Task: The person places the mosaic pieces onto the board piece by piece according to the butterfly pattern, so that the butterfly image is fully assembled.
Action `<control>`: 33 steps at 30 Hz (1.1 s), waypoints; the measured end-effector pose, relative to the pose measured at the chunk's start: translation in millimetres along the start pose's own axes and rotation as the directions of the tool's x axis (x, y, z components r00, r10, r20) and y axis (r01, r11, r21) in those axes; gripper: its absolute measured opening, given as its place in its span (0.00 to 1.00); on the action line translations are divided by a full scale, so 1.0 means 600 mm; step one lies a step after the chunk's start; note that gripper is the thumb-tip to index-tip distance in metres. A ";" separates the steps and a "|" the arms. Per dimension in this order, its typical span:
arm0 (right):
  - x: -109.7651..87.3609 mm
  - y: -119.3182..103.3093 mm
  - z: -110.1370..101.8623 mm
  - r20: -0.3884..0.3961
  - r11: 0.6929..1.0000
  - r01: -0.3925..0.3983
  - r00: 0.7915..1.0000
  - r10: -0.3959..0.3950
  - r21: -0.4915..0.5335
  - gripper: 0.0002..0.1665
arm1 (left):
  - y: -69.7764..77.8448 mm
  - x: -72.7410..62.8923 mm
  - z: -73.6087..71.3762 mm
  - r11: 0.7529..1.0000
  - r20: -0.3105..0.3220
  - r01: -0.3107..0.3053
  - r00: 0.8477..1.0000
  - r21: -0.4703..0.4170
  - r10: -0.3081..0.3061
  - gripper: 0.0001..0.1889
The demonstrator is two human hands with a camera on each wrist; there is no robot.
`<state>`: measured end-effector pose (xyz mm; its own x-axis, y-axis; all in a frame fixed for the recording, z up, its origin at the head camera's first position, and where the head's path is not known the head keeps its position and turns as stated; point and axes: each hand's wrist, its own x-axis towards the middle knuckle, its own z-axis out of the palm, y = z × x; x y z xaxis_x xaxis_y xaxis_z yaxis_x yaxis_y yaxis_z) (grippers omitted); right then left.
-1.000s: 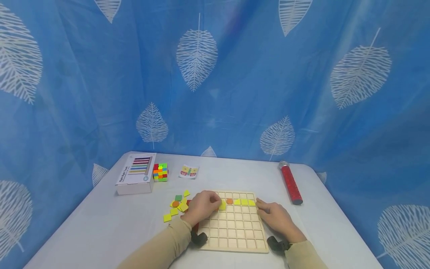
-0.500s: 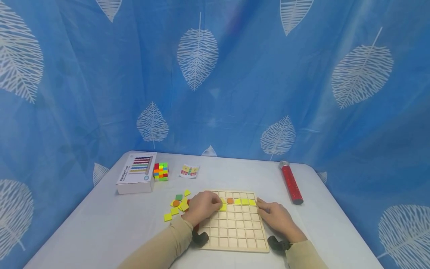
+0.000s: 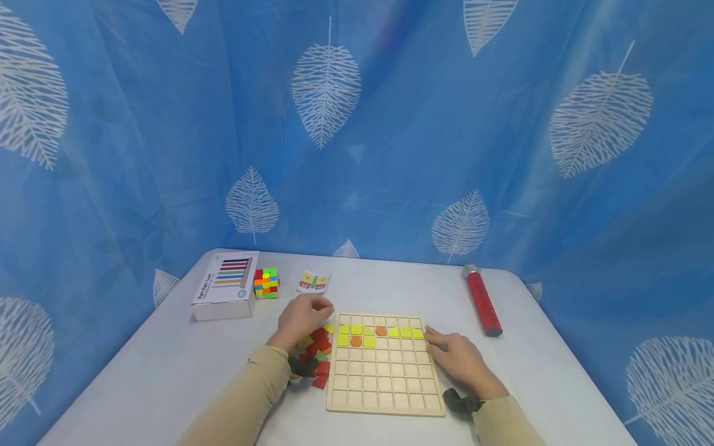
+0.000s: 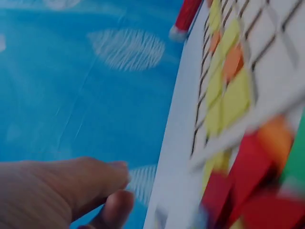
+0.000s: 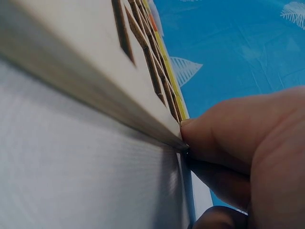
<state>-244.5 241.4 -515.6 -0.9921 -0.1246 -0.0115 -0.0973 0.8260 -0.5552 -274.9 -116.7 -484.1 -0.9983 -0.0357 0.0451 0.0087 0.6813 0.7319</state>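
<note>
My left hand (image 3: 304,319) hovers just left of the wooden grid board (image 3: 385,365), over a loose pile of red, yellow and green tiles (image 3: 321,342). Its fingers bend loosely with the thumb close by, and no piece shows between them in the left wrist view. Yellow tiles (image 3: 406,332) and two orange pieces (image 3: 380,331) sit in the board's upper cells. Against the board's right edge rests my right hand (image 3: 460,359), fingers mostly straight. In the right wrist view, a fingertip (image 5: 188,125) touches the board's side. Part of the pile is hidden beneath the left hand and wrist camera.
A white box (image 3: 225,285) and a colourful puzzle cube (image 3: 266,283) stand at the back left. Near them lies a small butterfly pattern card (image 3: 313,282). A red glittery microphone (image 3: 483,303) lies at the right. Blue curtain (image 3: 390,124) hangs behind the table.
My left hand has lifted off the board's upper left and moved left and away, over the loose tiles. Yellow tiles and an orange piece there are now uncovered. The right hand has stayed put.
</note>
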 end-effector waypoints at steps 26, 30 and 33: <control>-0.001 -0.001 0.002 -0.004 1.000 0.003 1.000 -0.003 0.001 0.25 | -0.097 0.018 -0.089 0.986 0.211 0.161 0.963 0.049 -0.168 0.12; -0.001 -0.001 0.002 -0.003 1.000 0.002 1.000 -0.002 0.004 0.25 | -0.097 0.020 -0.088 0.984 0.207 0.159 0.963 0.079 -0.172 0.12; -0.001 -0.001 0.001 -0.003 1.000 0.002 1.000 -0.002 0.005 0.25 | -0.096 0.021 -0.089 0.981 0.195 0.146 0.966 0.131 -0.170 0.13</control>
<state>-243.9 240.5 -515.9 -0.9922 -0.1244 -0.0081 -0.0986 0.8229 -0.5595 -285.2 -195.1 -489.5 -0.9770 -0.0076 -0.2130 -0.1444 0.7590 0.6349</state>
